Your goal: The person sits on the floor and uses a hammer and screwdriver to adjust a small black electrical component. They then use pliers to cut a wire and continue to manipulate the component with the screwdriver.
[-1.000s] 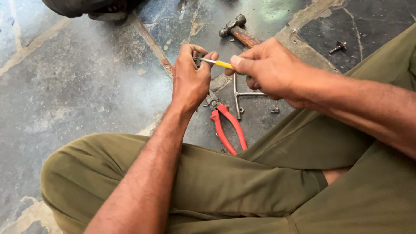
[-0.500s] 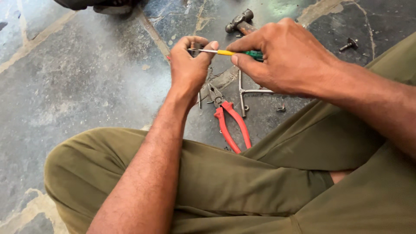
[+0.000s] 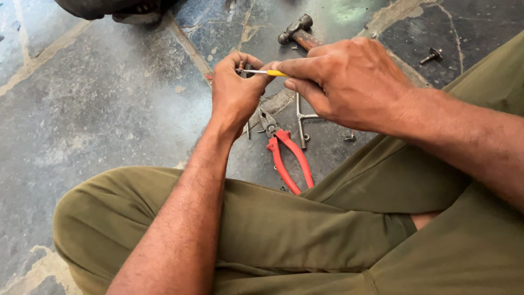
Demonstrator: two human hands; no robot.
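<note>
Head view: right hand (image 3: 349, 82) pinches yellow-handled screwdriver (image 3: 266, 72), tip into left hand (image 3: 236, 93), fist closed on small part, mostly hidden. Below on stone floor (image 3: 98, 109): red pliers (image 3: 289, 158), metal bracket (image 3: 302, 117); hammer (image 3: 297, 31) partly covered

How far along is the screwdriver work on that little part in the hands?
Done: nothing shows as finished; the small part is mostly hidden in the left hand. In hand: the right hand holds a yellow-handled screwdriver with its tip at that part. Left: the red-handled pliers, hammer, a metal bracket and a loose screw lie untouched on the stone floor.
</note>
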